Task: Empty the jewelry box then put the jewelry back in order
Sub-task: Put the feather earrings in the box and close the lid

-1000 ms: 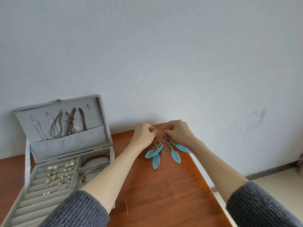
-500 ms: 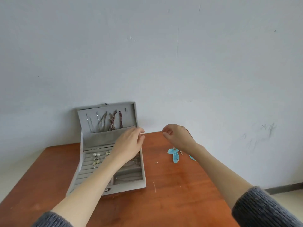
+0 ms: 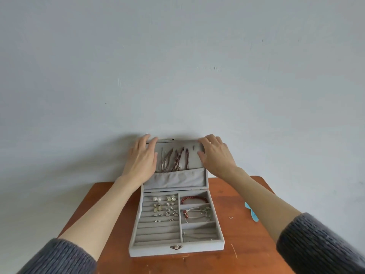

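Head view: both hands, left and right, rest flat-fingered on the upright lid of the jewelry box (necklaces hanging inside) on the desk.

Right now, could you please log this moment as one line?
left hand: on lid | right hand: on lid | jewelry box: open, stocked | feather earrings: on table

1. We see a reddish-brown wooden table set against a pale wall.
2. We find a grey jewelry box, lid raised, resting at its centre.
3. We note blue feather earrings lying at the right edge, well apart from the box.
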